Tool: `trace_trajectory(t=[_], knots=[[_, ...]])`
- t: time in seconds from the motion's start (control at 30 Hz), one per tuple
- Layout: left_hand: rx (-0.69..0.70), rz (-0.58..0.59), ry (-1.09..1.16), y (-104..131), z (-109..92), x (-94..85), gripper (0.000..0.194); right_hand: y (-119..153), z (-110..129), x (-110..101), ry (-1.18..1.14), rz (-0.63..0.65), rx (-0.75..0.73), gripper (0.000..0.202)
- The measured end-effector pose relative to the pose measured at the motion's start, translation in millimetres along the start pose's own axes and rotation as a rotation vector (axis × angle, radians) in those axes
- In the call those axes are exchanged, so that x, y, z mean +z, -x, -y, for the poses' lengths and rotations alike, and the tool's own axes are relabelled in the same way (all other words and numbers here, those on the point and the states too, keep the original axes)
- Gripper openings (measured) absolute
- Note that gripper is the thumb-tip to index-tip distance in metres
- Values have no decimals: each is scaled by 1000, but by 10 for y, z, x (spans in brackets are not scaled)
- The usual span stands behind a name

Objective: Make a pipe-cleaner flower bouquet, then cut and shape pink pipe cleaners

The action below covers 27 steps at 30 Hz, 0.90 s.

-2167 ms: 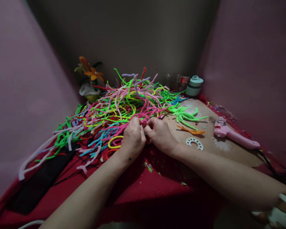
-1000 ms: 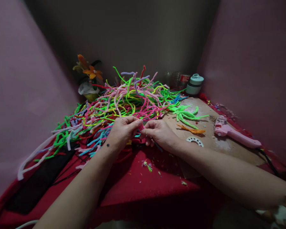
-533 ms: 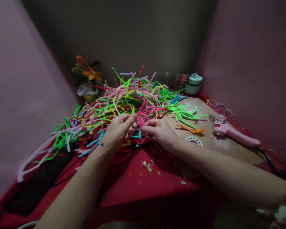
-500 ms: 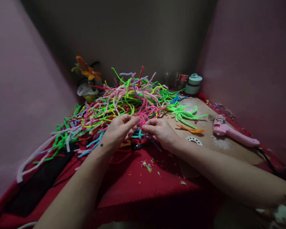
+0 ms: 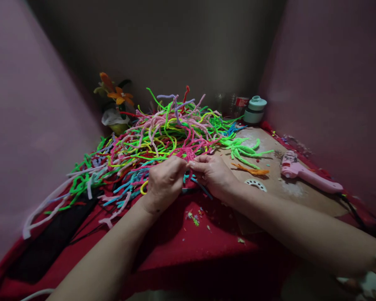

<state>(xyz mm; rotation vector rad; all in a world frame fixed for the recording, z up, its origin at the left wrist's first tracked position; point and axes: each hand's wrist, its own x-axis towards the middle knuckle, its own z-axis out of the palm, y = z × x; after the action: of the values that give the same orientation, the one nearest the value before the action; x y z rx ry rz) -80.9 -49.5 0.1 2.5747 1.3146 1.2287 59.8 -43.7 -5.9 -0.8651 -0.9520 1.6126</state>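
Of words, brands and numbers, I can read none from here.

At two o'clock from the middle of the view, by the back wall, a clear bottle carries a red label. On this label there are some pale marks, but they are too small and too dim for me to make letters from them, so I cannot name the brand. At three o'clock, the pink glue gun has dark marks on its head; if these are print, a picture or only dirt, I cannot tell.
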Motion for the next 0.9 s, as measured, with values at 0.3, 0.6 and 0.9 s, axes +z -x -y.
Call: trace_trajectory(t=[0.3,0.6,0.9], knots=[[-573,184,555,-161,-55,-3,22,-55,-7,-44,-113,-42,8,25],[-826,327,934,-93,-127,94,20,-45,-74,-32,-208,13,-30,30],[-842,418,1123,-118,-107,94,19,-118,-71,-30,-237,-9,-15,22]])
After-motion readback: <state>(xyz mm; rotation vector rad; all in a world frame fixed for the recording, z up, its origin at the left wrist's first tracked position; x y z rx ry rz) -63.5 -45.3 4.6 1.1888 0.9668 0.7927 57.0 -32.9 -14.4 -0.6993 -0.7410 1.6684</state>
